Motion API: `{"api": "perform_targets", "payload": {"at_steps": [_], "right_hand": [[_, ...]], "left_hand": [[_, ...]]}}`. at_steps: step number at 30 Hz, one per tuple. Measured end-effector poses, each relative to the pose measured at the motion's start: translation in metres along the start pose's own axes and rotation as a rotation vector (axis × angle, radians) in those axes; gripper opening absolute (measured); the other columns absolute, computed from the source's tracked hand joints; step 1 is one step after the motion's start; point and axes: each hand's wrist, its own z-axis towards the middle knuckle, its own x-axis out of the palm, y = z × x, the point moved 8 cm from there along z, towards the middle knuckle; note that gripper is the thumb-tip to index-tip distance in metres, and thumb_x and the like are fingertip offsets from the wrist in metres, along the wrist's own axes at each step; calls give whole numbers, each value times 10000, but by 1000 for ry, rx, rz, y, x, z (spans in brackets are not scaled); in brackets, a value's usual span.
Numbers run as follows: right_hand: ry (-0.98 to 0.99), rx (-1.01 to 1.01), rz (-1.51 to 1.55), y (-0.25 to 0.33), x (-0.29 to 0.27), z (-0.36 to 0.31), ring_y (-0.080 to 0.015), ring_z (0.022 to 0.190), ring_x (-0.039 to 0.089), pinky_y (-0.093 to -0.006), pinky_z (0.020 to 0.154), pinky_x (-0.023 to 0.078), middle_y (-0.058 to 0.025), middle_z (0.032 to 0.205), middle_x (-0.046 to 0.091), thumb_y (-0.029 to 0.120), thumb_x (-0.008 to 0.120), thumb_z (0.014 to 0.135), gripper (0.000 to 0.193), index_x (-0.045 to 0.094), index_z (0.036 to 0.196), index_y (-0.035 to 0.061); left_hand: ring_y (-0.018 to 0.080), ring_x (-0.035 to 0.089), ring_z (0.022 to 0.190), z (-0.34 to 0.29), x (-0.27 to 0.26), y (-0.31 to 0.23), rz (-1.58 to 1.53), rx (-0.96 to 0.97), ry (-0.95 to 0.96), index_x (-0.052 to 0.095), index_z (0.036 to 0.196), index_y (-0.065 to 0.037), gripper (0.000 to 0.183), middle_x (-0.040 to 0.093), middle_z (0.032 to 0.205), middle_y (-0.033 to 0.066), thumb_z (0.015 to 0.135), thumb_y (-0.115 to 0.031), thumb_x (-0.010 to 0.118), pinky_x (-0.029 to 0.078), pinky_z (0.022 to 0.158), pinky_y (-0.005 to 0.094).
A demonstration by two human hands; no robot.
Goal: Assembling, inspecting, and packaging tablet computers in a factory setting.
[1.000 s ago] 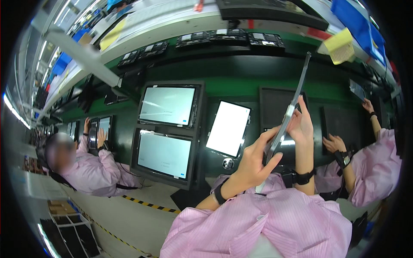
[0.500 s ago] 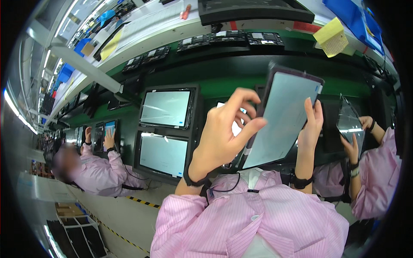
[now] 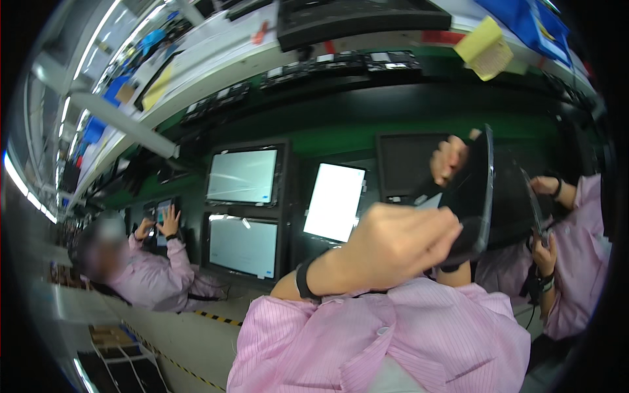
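A thin tablet [image 3: 474, 196] is tilted almost edge-on in front of me, its dark face turned left and clear film shining along its edge. My left hand [image 3: 409, 242] grips the near edge with fingers closed. At the far end my right hand [image 3: 449, 159] is curled round the edge; the tablet partly hides that hand and its forearm. Left of my hands a tablet with a lit white screen [image 3: 334, 202] lies on the bench. Farther left, a black tray [image 3: 283, 216] bears an upper tablet [image 3: 242, 175] and a lower tablet [image 3: 242, 245], both with pale screens.
Behind the held tablet sits a dark tray [image 3: 409, 160]. Several opened devices with circuit boards [image 3: 392, 62] line the back, below a shelf with a black tray [image 3: 360, 23] and a yellow note [image 3: 485, 51]. Co-workers sit at left [image 3: 154, 272] and right [image 3: 580, 262], handling devices.
The tablet has swung from screen-facing to nearly edge-on and moved right. My left hand went from loosely spread to gripping its near edge. More of the lit white tablet shows.
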Motion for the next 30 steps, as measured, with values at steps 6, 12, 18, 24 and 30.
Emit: {"api": "perform_targets", "payload": {"at_steps": [6, 12, 18, 24, 30], "right_hand": [[21, 6, 97, 1, 27, 18, -219, 359, 408, -298, 427, 385, -73, 441, 421, 315, 52, 983, 606, 400, 537, 98], [84, -2, 242, 4, 64, 19, -189, 354, 369, -253, 421, 375, -61, 421, 390, 299, 80, 990, 613, 391, 503, 95], [299, -18, 522, 5, 75, 23, -217, 401, 462, -298, 535, 396, -78, 450, 450, 307, -6, 975, 647, 440, 557, 94], [467, -91, 479, 24, 71, 27, -234, 409, 495, -324, 585, 417, -90, 494, 538, 314, 21, 974, 663, 511, 584, 95], [639, -255, 521, 15, 55, 38, -190, 505, 545, -315, 638, 415, -55, 574, 541, 233, -42, 949, 603, 490, 694, 110]], "left_hand": [[94, 539, 470, -28, 19, 57, -373, -519, -96, 539, 683, 25, 224, 575, 584, 54, 878, -63, 471, 409, 436, 208], [89, 498, 439, -47, 13, 100, -446, -672, -182, 493, 673, -1, 320, 530, 564, 58, 944, -144, 402, 345, 399, 187], [69, 493, 470, -50, 15, 99, -596, -705, -200, 521, 710, 11, 293, 554, 596, 51, 942, -114, 395, 344, 432, 177], [99, 516, 472, -53, 2, 101, -604, -664, -232, 522, 698, 13, 313, 558, 591, 79, 940, -139, 396, 369, 422, 193], [100, 513, 451, -22, -7, 96, -592, -602, -203, 529, 723, 11, 309, 552, 579, 76, 941, -167, 402, 368, 409, 186]]}}
